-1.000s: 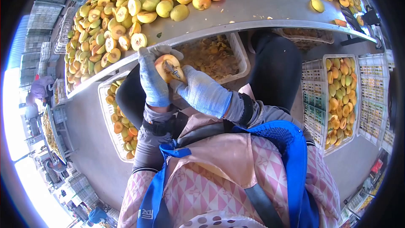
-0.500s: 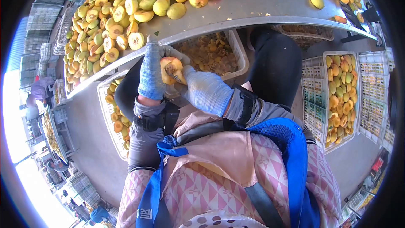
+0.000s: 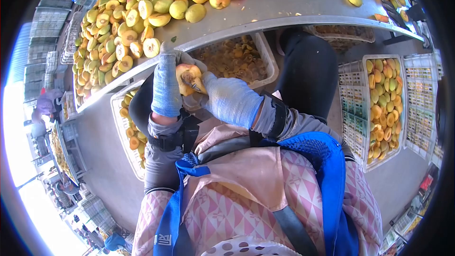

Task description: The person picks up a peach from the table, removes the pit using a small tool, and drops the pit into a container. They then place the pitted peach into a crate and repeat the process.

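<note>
My left hand [image 3: 167, 85], in a blue and grey knit glove, is closed around a halved peach [image 3: 186, 73] with its cut face turned toward me. My right hand [image 3: 231, 100], gloved alike, grips a small metal tool [image 3: 195, 86]. The tool's tip touches the brownish centre of the peach; its handle is hidden in my fist. Both hands are above my lap, just in front of the table edge. Beneath and beyond them, a crate [image 3: 271, 61] holds peach scraps and pieces.
A metal table [image 3: 279, 0] carries a big heap of halved peaches [image 3: 118, 33] on the left and more at the far right. Crates of peach halves stand by my left leg [image 3: 132, 132] and on the right [image 3: 384, 109]. Another person [image 3: 46, 102] is at far left.
My hands and the peach have shifted slightly left. The tool's metal tip now shows more clearly against the peach's centre. The view has moved a little.
</note>
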Motion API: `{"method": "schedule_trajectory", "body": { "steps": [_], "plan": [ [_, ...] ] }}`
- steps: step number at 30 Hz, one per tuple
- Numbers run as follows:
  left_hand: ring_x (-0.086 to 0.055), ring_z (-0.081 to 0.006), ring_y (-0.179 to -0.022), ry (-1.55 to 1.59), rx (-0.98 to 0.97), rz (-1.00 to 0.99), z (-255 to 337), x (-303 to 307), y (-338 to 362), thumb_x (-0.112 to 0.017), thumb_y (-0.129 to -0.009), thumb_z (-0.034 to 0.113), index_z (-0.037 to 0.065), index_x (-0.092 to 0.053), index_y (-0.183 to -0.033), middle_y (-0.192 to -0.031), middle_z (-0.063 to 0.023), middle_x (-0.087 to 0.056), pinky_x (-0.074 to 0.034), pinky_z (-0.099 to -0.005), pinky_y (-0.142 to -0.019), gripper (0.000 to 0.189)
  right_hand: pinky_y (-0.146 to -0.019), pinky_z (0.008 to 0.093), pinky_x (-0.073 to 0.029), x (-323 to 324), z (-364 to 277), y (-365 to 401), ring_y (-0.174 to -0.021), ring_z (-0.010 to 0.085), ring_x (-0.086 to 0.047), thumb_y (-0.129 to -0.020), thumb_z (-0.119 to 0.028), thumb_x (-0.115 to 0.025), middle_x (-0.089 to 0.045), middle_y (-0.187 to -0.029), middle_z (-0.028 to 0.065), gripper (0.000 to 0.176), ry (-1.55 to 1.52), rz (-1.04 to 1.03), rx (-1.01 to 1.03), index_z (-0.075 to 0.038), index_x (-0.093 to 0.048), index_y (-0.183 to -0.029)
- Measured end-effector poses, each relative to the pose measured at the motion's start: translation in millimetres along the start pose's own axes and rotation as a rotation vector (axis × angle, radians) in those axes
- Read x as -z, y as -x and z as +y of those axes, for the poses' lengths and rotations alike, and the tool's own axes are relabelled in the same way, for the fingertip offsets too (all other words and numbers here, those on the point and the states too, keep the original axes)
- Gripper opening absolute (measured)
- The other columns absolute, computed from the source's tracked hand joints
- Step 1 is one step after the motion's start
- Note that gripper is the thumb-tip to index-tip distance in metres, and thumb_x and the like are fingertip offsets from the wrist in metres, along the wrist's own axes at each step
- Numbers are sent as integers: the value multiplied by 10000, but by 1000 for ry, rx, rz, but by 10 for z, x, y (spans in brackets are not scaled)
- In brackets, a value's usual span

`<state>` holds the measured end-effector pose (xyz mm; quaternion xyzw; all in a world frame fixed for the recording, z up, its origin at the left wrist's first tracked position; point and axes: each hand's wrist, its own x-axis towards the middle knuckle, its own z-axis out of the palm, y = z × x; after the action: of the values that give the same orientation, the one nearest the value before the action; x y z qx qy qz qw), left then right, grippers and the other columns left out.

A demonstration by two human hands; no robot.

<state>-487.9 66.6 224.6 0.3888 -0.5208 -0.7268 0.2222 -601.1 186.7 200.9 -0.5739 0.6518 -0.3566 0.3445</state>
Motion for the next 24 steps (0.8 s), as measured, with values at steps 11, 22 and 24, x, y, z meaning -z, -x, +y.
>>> {"method": "schedule_trajectory", "body": {
  "steps": [11,22,24],
  "plan": [
    [-635,-169,-875,48,-264,147,-241,-74,28,-375,-1032,478,-22,-610,-1088,-1021,-114,-670,-518,-277,-772,555,-649,489,-503,-96,139,-61,-749,444,-631,-907,-241,-628,-630,-799,249,320,-331,128,118,24,-523,-1052],
    [-611,-154,-763,-190,-432,330,-173,-376,31,-384,-1035,408,-18,-638,-893,-852,-87,-671,-494,-269,-732,516,-661,472,-517,-170,133,-31,-775,438,-641,-931,-295,-617,-645,-837,254,370,-338,195,19,24,-518,-1091],
    [-614,-155,-728,-158,-338,277,-137,-328,-14,-371,-1032,405,-17,-639,-869,-802,-90,-668,-494,-263,-717,525,-679,462,-517,-184,182,-46,-805,437,-641,-935,-280,-613,-647,-861,258,370,-398,178,67,35,-518,-1106]
  ]
}}
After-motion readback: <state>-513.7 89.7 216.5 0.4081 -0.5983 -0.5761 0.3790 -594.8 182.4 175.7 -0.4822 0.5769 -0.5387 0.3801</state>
